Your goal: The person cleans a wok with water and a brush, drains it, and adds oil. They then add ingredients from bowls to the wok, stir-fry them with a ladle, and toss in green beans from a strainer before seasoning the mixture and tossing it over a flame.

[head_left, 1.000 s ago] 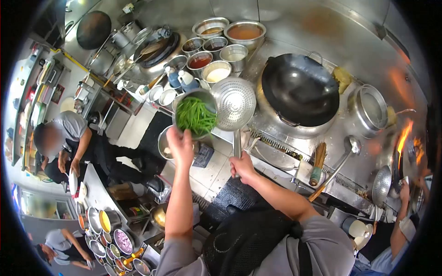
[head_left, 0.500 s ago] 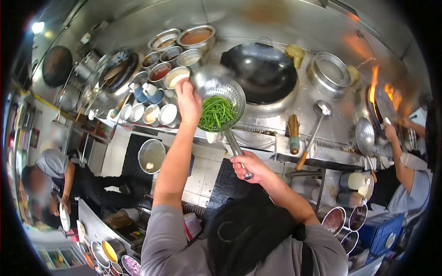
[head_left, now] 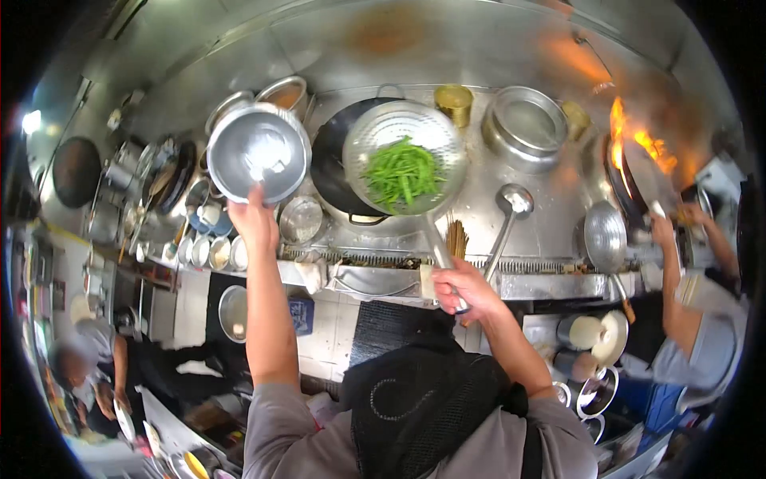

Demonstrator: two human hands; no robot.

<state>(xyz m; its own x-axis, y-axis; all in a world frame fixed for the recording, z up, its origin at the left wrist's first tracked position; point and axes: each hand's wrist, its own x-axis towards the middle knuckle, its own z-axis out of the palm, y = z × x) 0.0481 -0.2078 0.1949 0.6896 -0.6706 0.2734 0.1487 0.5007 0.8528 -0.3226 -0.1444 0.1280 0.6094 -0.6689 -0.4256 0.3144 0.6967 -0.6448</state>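
My left hand (head_left: 255, 221) grips the near rim of an empty metal bowl (head_left: 259, 152), which is raised over the sauce containers at the left. My right hand (head_left: 467, 289) is closed around the handle of a perforated metal strainer (head_left: 367, 191). Chopped green vegetables (head_left: 404, 173) lie in the strainer, which is above the right part of a black wok (head_left: 329, 156) and hides much of it. Left of the strainer handle, a small metal bowl (head_left: 302, 219) sits on the counter. A brush (head_left: 456, 238) is partly behind the handle.
A ladle (head_left: 511, 209) and a large metal pot (head_left: 527, 128) are on the counter to the right. Flames (head_left: 618, 136) rise at another wok, where a co-worker (head_left: 694, 319) holds tools. Another person (head_left: 100, 347) is at the lower left.
The bowl in my left hand is now clearly visible, raised to the left, apart from the strainer. The strainer has moved over the wok, its greens more spread out. The view has shifted.
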